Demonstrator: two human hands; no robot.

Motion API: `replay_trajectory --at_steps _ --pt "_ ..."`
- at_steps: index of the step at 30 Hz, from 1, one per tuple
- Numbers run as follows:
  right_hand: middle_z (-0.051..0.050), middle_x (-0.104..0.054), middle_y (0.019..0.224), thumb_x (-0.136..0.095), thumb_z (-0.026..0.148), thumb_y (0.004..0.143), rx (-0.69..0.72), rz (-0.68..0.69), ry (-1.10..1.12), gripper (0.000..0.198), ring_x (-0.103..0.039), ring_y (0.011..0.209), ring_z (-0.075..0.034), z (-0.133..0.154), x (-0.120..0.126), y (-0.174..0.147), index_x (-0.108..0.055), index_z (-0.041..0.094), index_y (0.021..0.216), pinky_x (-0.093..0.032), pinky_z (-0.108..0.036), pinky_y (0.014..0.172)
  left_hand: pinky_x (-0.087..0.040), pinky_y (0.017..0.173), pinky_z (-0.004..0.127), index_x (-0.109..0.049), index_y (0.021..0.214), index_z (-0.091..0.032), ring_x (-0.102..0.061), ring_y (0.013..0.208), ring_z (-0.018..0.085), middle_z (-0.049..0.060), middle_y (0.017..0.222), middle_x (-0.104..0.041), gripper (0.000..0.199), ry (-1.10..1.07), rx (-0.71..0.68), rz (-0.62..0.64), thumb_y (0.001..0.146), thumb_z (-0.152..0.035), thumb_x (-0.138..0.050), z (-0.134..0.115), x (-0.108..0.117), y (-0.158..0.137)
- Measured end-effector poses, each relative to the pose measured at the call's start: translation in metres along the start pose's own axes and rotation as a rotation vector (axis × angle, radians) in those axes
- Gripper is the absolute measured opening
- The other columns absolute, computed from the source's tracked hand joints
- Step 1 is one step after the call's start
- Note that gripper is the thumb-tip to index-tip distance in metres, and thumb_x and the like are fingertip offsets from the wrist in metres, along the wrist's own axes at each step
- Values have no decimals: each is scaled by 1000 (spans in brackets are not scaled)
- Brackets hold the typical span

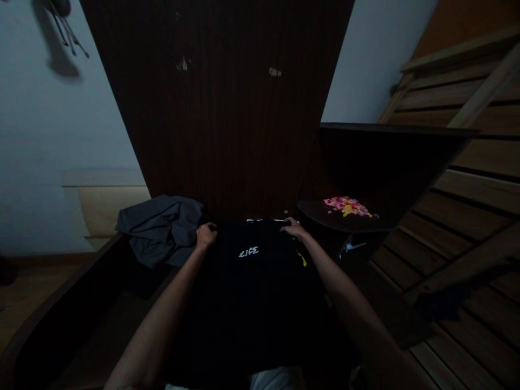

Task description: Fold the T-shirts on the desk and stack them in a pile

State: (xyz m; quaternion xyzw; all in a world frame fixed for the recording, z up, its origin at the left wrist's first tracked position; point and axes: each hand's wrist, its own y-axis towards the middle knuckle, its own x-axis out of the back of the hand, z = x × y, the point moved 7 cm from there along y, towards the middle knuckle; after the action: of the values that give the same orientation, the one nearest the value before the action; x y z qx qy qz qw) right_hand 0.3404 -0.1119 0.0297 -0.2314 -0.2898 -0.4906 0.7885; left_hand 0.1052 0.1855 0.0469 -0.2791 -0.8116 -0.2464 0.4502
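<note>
A black shirt [252, 292] lies spread flat in front of me, with small white lettering [248, 252] that reads upside down. At its far left corner my left hand [206, 234] is closed, the fingers curled on the cloth. My right hand [295, 228] pinches the far right corner between thumb and fingers. Something white [266, 220] shows along the shirt's far edge, between the hands. Beside the right forearm there is a small yellow mark or strip [301, 258]. Dim light hides the shirt's folds and near edge.
A crumpled grey cloth [164, 227] lies just left of my left hand. A dark wooden panel [227, 119] rises behind the shirt. To the right, a dark shelf [325, 219] holds a pile of pink and yellow pieces [347, 206]. Wooden slats [483, 189] stand farther right.
</note>
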Motion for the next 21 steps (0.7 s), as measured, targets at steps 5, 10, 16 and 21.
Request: replay_trajectory --at_steps 5,10,16,21 --pt "0 -69 77 -62 15 70 141 65 90 17 -63 76 -15 10 4 3 -71 18 85 -50 -25 68 -52 79 27 -74 86 -22 -70 90 23 6 88 -76 25 32 -36 64 69 -10 -59 -2 -7 2" --pt "-2 -73 91 -61 16 76 280 -59 12 23 -65 89 -18 18 17 8 -75 20 94 -50 -32 85 -50 92 27 -75 98 -19 -68 99 22 6 100 -75 38 17 -91 24 72 -4 -51 -2 3 2" --pt "-10 -67 109 -61 15 82 297 -228 -399 21 -59 109 -25 24 17 5 -76 21 97 -46 -35 94 -42 106 30 -66 120 -12 -60 117 23 12 124 -65 51 8 -138 -63 75 -1 -44 -2 7 -4" --pt "-11 -63 114 -59 12 84 591 -3 -566 25 -55 113 -24 48 -16 1 -74 19 102 -43 -34 99 -41 107 27 -63 126 -9 -58 119 23 13 128 -64 58 18 -136 -23 70 -1 -49 -4 2 4"
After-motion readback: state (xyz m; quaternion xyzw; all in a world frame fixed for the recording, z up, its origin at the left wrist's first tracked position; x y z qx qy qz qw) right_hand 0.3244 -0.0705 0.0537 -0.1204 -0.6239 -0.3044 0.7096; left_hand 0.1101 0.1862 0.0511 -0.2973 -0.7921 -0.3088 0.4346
